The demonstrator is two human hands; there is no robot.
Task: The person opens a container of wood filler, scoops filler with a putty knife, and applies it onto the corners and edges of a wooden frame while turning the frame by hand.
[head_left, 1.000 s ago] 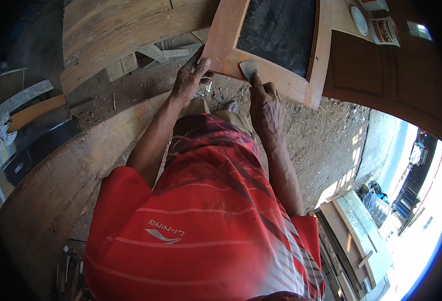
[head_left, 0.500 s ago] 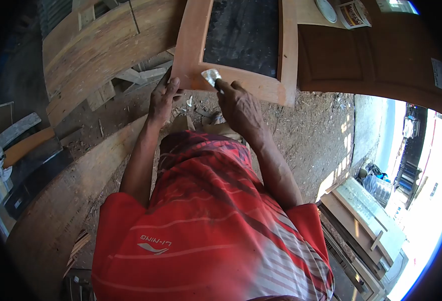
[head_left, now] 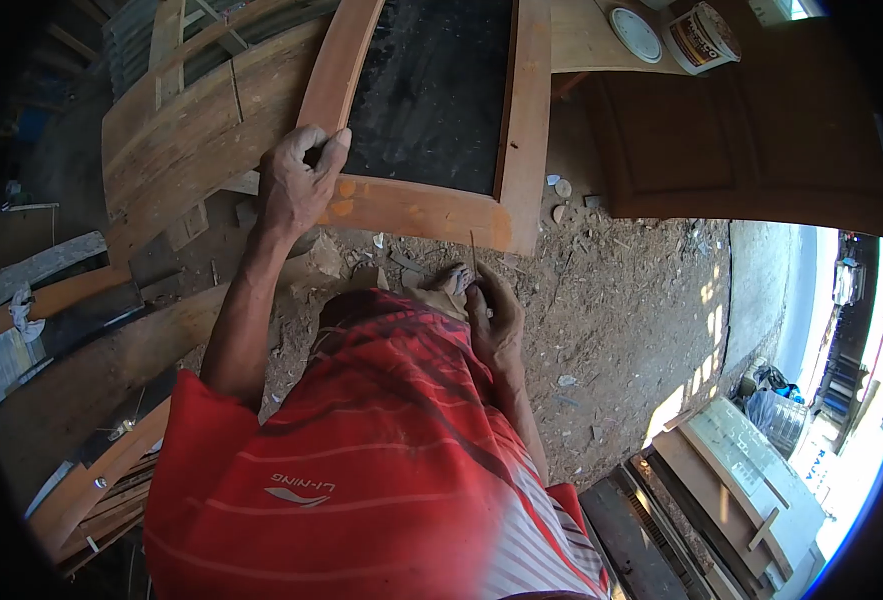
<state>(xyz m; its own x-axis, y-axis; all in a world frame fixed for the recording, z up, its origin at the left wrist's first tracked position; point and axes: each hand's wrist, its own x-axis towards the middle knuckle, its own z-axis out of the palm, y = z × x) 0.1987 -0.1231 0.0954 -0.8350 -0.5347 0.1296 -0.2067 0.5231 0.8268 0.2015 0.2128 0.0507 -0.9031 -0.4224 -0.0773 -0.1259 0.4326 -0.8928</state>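
Note:
A wooden framed panel with a dark inset lies ahead of me. Orange-brown patches mark its near rail and corners. My left hand is closed at the panel's near left corner, thumb on top and fingers curled over the edge. Below the near rail, my right hand is closed around a putty knife, its blade turned edge-on so that it shows as a thin line. The knife's handle is mostly hidden in the fingers. I cannot tell whether the blade touches the rail.
A white tub and its round lid sit on a board at the upper right. Beside them stands a brown panelled door. Large planks lean at the left. Stacked boards lie at the lower right, on debris-strewn ground.
My right hand has dropped from the near rail toward my body, turning the putty knife edge-on. My left hand has moved up and left along the panel; the view has shifted too.

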